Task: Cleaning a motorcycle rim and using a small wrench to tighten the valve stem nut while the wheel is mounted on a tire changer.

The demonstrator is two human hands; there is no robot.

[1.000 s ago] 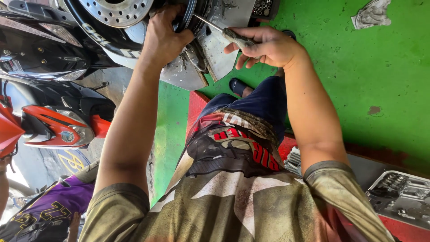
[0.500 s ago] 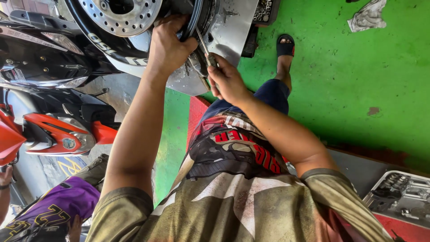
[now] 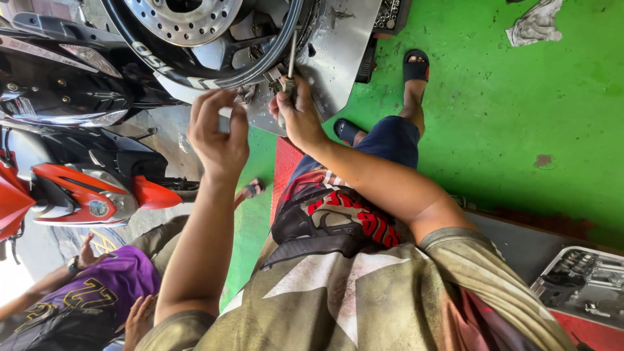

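- The view looks down over a person's chest and arms, with both bare hands raised toward a motorcycle wheel at the top of the frame.
- The right hand is curled into a fist around a slim grey metal hand tool; the tool's shaft rises out of the top of the fist, and its tip meets the black tyre and rim of the wheel.
- The tool lies inside the right fist, upright and slightly tilted, just right of the left hand.
- The left hand hangs just below the tyre's edge, fingers bent and drawn toward the thumb. It seems to pinch something small, but what cannot be told.
- The two hands are near each other, not touching.
- Inside the wheel sits a round silver brake disc with drilled holes.
- Behind the hands a flat grey metal plate slopes down from the wheel.
- The floor to the right is painted bright green. A crumpled grey rag lies on it near the top edge.
- The person's foot in a black sandal rests on the green floor beside the plate.
- At left stands a red and black scooter.
- Bottom left, another person in a purple shirt crouches.
- Bottom right, a grey tool tray holds metal parts.
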